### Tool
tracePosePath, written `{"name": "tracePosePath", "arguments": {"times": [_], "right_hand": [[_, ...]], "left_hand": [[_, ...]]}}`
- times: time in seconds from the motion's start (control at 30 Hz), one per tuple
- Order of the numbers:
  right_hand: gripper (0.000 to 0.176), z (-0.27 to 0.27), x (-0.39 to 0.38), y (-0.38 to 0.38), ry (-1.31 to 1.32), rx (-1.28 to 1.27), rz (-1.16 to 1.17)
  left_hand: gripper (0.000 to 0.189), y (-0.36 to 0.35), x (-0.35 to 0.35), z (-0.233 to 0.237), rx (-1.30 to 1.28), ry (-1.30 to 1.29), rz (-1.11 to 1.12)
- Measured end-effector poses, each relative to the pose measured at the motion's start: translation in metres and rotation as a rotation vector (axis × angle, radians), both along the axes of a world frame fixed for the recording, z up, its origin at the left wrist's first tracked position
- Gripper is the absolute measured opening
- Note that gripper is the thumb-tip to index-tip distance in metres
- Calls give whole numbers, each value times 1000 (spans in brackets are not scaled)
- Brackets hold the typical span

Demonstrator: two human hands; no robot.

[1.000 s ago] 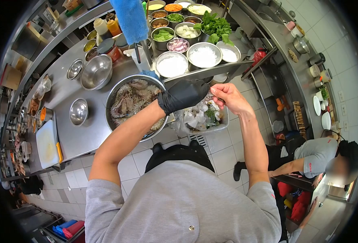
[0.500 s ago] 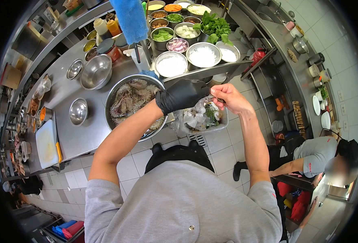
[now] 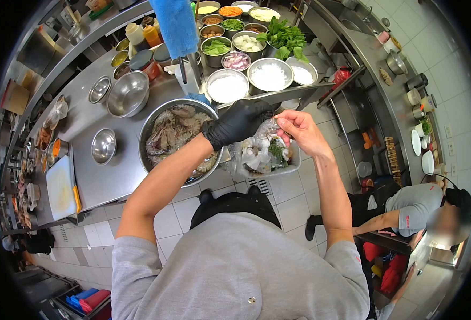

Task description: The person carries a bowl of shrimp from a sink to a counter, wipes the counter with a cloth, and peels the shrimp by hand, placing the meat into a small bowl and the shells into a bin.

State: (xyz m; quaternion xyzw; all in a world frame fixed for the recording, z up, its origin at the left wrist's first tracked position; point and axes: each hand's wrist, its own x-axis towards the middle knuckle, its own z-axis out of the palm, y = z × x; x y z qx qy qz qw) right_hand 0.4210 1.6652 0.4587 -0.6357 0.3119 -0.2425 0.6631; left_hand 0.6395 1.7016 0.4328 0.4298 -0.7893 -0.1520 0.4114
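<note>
My left hand (image 3: pixel 242 124), in a black glove, is closed with its fingers meeting those of my right hand. Bare and pinching, my right hand (image 3: pixel 300 129) faces it from the other side. Between them hangs what looks like a raw grey shrimp (image 3: pixel 269 127), partly hidden by the fingers. Below is a bin lined with a clear plastic bag (image 3: pixel 250 159), holding scraps and some greens. At the left, under my left forearm, a large steel bowl (image 3: pixel 143 140) is filled with raw shrimp (image 3: pixel 172 130).
Steel bowls (image 3: pixel 103 146) and a white cutting board (image 3: pixel 60 186) with a yellow-handled knife (image 3: pixel 77 199) are on the counter. Ingredient tubs (image 3: pixel 227 86) stand ahead, beside a hanging blue towel (image 3: pixel 175 26). A co-worker (image 3: pixel 416 208) bends at the right.
My two hands have shifted slightly lower, and my right hand has turned a little. More of the grey shrimp shows between them. The bowl and bin look unchanged.
</note>
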Motion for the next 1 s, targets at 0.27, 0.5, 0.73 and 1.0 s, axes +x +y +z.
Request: {"name": "tracePosePath", "arguments": {"times": [0.27,0.5,0.73,1.0], "right_hand": [[18,-4,-4,-1,-116,12,20],[14,-14,-3,-4,-289,-24,27],[10,-17,-6,-5,-184,-219,-20],[11,-18,-12,-2,-100,-351,4]], "left_hand": [[30,5,8,-11,678,747,-250],[35,13,0,-26,884,1003,-474],[30,18,-14,-24,967,1226,-516],[18,12,-20,-41,980,1201,-431]]}}
